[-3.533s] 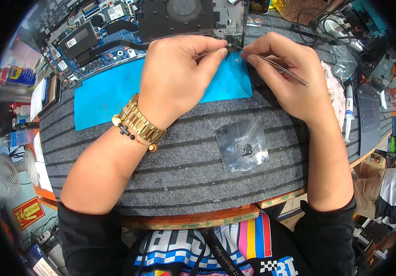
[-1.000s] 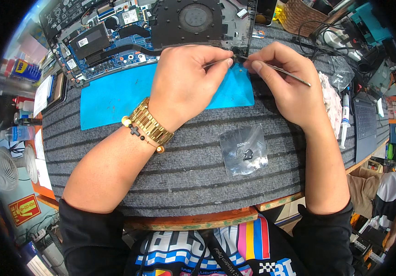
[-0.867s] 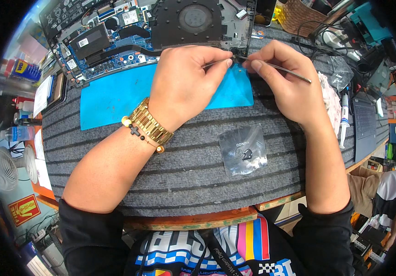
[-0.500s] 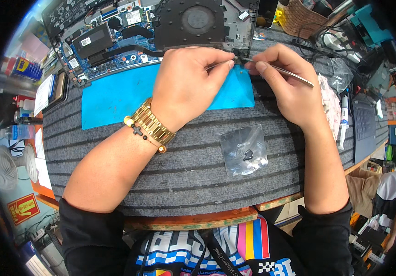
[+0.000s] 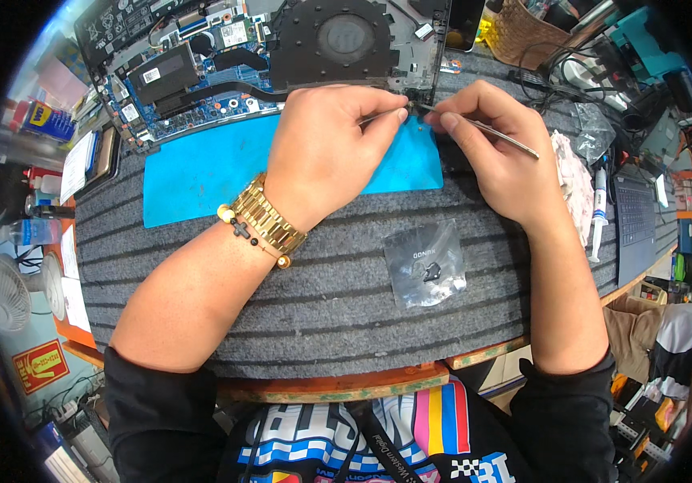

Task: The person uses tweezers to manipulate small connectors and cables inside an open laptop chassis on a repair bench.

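An opened laptop lies at the far side, its blue circuit board, black fan and battery bared. A blue mat extends along its near edge. My left hand, with a gold watch on the wrist, pinches thumb and forefinger at the laptop's near right corner. What it holds there is too small to make out. My right hand is closed around a slim metal tool, its tip reaching that pinch. Nearer me lies a small clear plastic bag with a dark piece inside.
A grey striped mat covers the table up to its wooden front edge. On the right are a syringe, a pink cloth, a dark keyboard and a woven basket with cables near it. Another person sits at the right edge.
My right hand and the metal tool have shifted slightly left and down, the tip still by my left fingertips. The left hand has hardly moved.
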`<action>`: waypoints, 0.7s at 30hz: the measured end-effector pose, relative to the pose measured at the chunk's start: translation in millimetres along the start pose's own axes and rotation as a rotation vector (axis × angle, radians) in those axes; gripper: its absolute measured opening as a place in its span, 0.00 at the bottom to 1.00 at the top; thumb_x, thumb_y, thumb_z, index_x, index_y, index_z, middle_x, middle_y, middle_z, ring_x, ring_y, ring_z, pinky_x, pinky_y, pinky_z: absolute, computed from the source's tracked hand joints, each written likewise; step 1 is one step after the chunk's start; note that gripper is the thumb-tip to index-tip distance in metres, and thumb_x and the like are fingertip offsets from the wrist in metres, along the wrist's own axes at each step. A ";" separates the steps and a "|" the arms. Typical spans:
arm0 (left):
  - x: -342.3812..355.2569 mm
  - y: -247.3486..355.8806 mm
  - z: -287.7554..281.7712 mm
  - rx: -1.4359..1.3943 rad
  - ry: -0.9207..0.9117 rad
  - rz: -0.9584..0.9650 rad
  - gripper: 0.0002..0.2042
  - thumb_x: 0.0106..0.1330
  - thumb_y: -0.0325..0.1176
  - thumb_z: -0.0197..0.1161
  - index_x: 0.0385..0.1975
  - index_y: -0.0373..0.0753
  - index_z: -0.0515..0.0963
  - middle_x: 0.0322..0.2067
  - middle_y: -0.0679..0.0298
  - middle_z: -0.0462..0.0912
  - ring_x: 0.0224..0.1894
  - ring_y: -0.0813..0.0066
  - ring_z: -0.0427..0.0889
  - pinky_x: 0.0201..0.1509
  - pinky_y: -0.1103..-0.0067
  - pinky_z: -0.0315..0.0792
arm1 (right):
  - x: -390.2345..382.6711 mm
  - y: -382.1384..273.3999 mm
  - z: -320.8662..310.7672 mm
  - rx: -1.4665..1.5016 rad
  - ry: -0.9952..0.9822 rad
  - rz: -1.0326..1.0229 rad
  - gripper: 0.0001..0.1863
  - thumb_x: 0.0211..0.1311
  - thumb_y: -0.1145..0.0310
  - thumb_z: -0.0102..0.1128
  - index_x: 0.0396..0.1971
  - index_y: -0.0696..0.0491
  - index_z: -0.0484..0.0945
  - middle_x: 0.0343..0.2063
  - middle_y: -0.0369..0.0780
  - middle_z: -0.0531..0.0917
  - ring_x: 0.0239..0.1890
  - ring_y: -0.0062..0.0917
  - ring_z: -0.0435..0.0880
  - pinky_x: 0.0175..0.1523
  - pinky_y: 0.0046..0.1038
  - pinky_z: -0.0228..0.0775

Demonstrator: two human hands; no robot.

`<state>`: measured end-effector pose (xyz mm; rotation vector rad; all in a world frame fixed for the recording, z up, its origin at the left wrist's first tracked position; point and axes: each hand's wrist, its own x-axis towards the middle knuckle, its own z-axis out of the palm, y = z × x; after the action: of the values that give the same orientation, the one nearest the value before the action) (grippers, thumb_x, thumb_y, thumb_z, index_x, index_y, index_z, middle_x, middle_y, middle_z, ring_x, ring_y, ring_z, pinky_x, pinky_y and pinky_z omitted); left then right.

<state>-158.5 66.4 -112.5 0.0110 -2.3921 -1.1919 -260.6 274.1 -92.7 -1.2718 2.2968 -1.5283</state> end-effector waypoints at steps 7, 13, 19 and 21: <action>-0.1 -0.9 -0.5 0.018 0.000 0.022 0.11 0.72 0.32 0.75 0.49 0.35 0.92 0.39 0.53 0.96 0.37 0.76 0.94 0.41 0.79 0.83 | -1.5 4.5 2.5 0.018 0.044 -0.034 0.04 0.72 0.78 0.65 0.41 0.63 0.84 0.36 0.42 0.91 0.41 0.20 0.90 0.47 0.26 0.83; -0.3 -0.7 0.3 -0.001 0.000 0.009 0.11 0.72 0.32 0.74 0.49 0.35 0.92 0.39 0.53 0.96 0.38 0.75 0.94 0.41 0.79 0.83 | -2.5 0.1 2.6 -0.026 0.038 -0.060 0.03 0.70 0.79 0.66 0.40 0.62 0.83 0.33 0.43 0.91 0.36 0.23 0.91 0.43 0.28 0.81; 0.0 -2.4 0.9 0.016 0.001 0.031 0.11 0.72 0.32 0.74 0.49 0.35 0.92 0.38 0.53 0.96 0.38 0.75 0.94 0.41 0.79 0.83 | -0.4 -8.0 0.2 -0.193 -0.013 -0.184 0.04 0.66 0.79 0.69 0.38 0.60 0.82 0.31 0.49 0.87 0.33 0.45 0.89 0.39 0.34 0.78; 0.1 -1.9 0.0 0.015 0.004 0.035 0.11 0.72 0.31 0.74 0.49 0.35 0.92 0.38 0.53 0.95 0.38 0.74 0.94 0.41 0.79 0.83 | 1.0 -11.4 -0.8 -0.228 -0.042 -0.210 0.05 0.66 0.79 0.70 0.38 0.60 0.82 0.31 0.50 0.87 0.35 0.48 0.89 0.39 0.37 0.79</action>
<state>-159.0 65.2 -113.9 -0.0234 -2.3877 -1.1566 -255.1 272.3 -82.9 -1.6320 2.4320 -1.3072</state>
